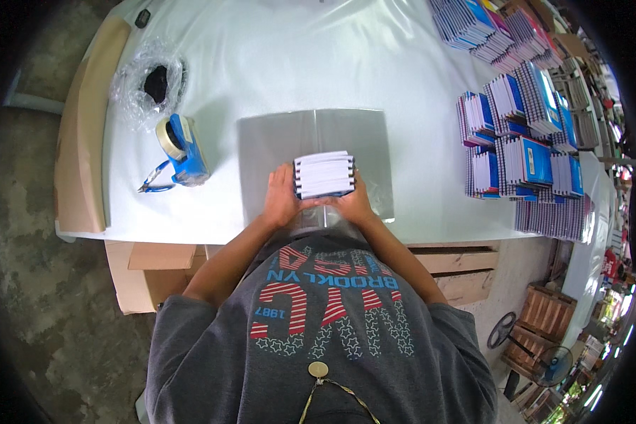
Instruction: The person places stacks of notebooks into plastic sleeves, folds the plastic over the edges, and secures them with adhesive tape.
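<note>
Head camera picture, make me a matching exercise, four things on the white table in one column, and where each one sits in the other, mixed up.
Things:
1. stack of notebooks
2. blue tape dispenser
3. clear plastic sheet
4. piles of notebooks

Places:
A. left part of the table
B. flat under the held stack
C. right side of the table
D. between the left hand and right hand

Pairs: 1-D, 2-A, 3-B, 4-C

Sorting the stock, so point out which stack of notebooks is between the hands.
It is the small stack of notebooks on the clear plastic sheet, pressed between the left hand and right hand. All other stacks sit untouched at the table's right.
</note>
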`<state>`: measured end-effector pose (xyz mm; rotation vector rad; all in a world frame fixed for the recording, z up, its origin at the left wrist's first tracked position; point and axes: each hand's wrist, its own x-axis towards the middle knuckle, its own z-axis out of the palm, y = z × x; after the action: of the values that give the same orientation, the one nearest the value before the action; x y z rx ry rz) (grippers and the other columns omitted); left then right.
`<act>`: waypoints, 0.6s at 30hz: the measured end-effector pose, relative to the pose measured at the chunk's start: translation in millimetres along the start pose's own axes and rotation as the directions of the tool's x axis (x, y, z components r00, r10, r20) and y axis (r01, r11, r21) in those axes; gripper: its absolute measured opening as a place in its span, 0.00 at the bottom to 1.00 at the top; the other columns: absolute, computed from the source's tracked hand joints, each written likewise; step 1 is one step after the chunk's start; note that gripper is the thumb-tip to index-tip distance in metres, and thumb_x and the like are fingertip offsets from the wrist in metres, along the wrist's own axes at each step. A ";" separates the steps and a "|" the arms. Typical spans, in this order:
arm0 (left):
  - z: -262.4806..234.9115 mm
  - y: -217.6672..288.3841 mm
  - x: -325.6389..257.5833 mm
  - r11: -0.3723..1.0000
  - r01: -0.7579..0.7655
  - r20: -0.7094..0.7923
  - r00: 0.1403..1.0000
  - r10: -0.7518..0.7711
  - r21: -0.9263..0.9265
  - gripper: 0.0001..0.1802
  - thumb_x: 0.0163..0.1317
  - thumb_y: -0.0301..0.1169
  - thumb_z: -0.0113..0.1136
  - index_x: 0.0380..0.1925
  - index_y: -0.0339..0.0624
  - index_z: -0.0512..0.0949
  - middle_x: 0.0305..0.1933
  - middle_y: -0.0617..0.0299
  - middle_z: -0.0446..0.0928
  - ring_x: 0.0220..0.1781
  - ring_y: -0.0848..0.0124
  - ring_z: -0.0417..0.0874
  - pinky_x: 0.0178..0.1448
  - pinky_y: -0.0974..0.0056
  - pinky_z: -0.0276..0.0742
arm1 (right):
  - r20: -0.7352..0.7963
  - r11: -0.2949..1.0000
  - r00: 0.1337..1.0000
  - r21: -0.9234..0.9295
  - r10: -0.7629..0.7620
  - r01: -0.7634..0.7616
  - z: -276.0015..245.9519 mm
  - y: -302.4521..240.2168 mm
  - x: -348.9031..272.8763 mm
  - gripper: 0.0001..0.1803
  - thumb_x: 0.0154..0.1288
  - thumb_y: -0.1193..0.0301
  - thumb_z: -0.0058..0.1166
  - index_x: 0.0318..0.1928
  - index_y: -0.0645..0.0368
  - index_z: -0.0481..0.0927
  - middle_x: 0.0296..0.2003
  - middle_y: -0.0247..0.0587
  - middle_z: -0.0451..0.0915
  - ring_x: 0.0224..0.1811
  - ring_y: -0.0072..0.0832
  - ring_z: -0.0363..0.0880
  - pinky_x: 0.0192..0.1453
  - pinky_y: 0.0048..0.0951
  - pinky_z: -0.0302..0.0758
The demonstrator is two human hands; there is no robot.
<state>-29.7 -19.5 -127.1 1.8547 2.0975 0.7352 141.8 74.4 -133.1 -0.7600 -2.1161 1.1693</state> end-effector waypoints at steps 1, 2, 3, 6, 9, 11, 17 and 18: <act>-7.2 3.1 2.9 1.000 0.004 -0.005 1.000 -0.004 0.002 0.45 0.39 0.47 0.75 0.53 0.36 0.65 0.50 0.46 0.70 0.51 0.48 0.73 0.56 0.52 0.69 | -0.036 0.999 0.999 0.010 0.038 -0.038 -8.6 -26.6 10.3 0.38 0.40 0.53 0.72 0.49 0.61 0.72 0.45 0.50 0.76 0.48 0.46 0.75 0.51 0.38 0.72; -18.0 11.1 10.1 0.969 0.089 -0.011 0.996 -0.094 -0.229 0.45 0.38 0.48 0.75 0.52 0.34 0.66 0.48 0.46 0.72 0.50 0.50 0.75 0.54 0.53 0.71 | -0.083 0.997 0.993 0.019 0.081 -0.080 -17.3 -47.9 20.7 0.35 0.41 0.53 0.71 0.47 0.62 0.74 0.45 0.52 0.76 0.46 0.49 0.76 0.49 0.40 0.73; -29.4 21.0 15.4 0.878 0.171 0.010 0.983 -0.186 -0.447 0.45 0.38 0.49 0.75 0.52 0.33 0.67 0.47 0.47 0.74 0.49 0.53 0.77 0.53 0.55 0.73 | -0.105 0.980 0.979 -0.080 0.173 -0.182 -20.6 -58.3 27.7 0.33 0.44 0.53 0.69 0.44 0.63 0.75 0.42 0.54 0.77 0.45 0.50 0.77 0.45 0.43 0.73; -43.4 24.7 32.3 0.590 0.509 0.260 0.850 -0.458 -0.626 0.45 0.43 0.54 0.72 0.48 0.23 0.69 0.41 0.46 0.79 0.41 0.65 0.82 0.41 0.63 0.78 | 0.097 0.857 0.852 -0.073 0.514 -0.509 -23.0 -55.9 55.3 0.36 0.52 0.40 0.56 0.41 0.64 0.77 0.33 0.56 0.79 0.35 0.52 0.78 0.40 0.45 0.74; -38.9 16.9 36.2 0.503 0.698 0.480 0.716 -0.508 -0.509 0.42 0.46 0.57 0.68 0.41 0.22 0.74 0.34 0.47 0.80 0.38 0.65 0.83 0.39 0.63 0.78 | 0.192 0.693 0.672 -0.315 0.716 -0.648 -19.5 -42.2 65.2 0.41 0.56 0.34 0.45 0.36 0.68 0.78 0.30 0.59 0.78 0.34 0.53 0.79 0.39 0.45 0.74; -36.2 10.9 41.1 0.520 0.702 0.478 0.713 -0.514 -0.487 0.40 0.46 0.58 0.67 0.38 0.24 0.76 0.32 0.48 0.80 0.38 0.65 0.83 0.39 0.63 0.78 | 0.221 0.745 0.722 -0.339 0.656 -0.574 -21.2 -41.5 67.9 0.43 0.57 0.33 0.42 0.33 0.69 0.79 0.30 0.60 0.78 0.35 0.53 0.79 0.39 0.45 0.74; -59.8 26.2 56.2 0.695 0.695 0.549 0.659 -0.514 -0.184 0.41 0.49 0.65 0.58 0.39 0.31 0.77 0.36 0.48 0.80 0.37 0.61 0.83 0.41 0.60 0.77 | 0.213 0.716 0.709 -0.431 0.672 -0.549 -23.9 -42.9 72.9 0.46 0.59 0.32 0.36 0.26 0.72 0.79 0.26 0.62 0.78 0.33 0.53 0.79 0.39 0.46 0.75; -69.0 34.9 61.5 0.752 0.658 0.566 0.615 -0.550 0.016 0.42 0.50 0.69 0.54 0.38 0.34 0.78 0.36 0.47 0.80 0.37 0.58 0.83 0.42 0.57 0.76 | 0.213 0.689 0.695 -0.494 0.687 -0.530 -27.0 -47.9 75.3 0.47 0.59 0.32 0.36 0.26 0.71 0.80 0.25 0.62 0.78 0.32 0.53 0.79 0.39 0.46 0.75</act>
<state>-44.1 28.6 -42.0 0.9445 1.9672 0.1854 102.8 121.4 -62.6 -1.6767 -2.5597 1.3101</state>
